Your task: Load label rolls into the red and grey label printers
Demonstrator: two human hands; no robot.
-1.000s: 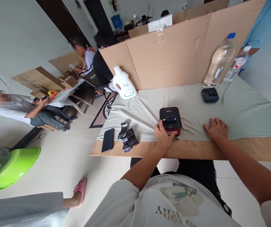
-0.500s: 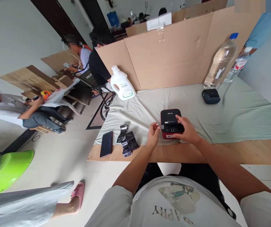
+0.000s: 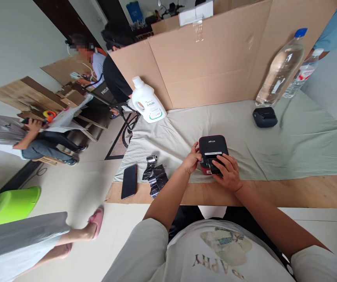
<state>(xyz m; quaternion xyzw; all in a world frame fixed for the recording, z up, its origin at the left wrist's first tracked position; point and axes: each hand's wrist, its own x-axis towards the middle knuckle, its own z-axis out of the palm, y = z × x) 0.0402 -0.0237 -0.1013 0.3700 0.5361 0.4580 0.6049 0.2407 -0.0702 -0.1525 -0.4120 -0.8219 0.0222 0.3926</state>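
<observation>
A black and red label printer (image 3: 213, 144) sits near the front edge of the cloth-covered table. My left hand (image 3: 192, 160) grips its left side, with the thumb at the near left corner. The fingers of my right hand (image 3: 228, 170) are bent over the printer's front right part, holding a dark flap-like piece (image 3: 214, 167) there; the fingers partly cover it, and whether it is loose from the printer cannot be told. Left of the hands lie several crumpled strips of shiny black film (image 3: 160, 175) and a black phone (image 3: 129, 181).
A white detergent jug (image 3: 149, 102) stands at the back left, before a cardboard partition (image 3: 215, 66). At the back right are a large water bottle (image 3: 281, 70), a smaller bottle (image 3: 303, 74) and a small black device (image 3: 265, 117). Other people are beyond the table and at left.
My left hand has moved onto the printer's left side. My right hand has closed over the front of the printer, where a dark piece now sticks up. The view has shifted slightly.
</observation>
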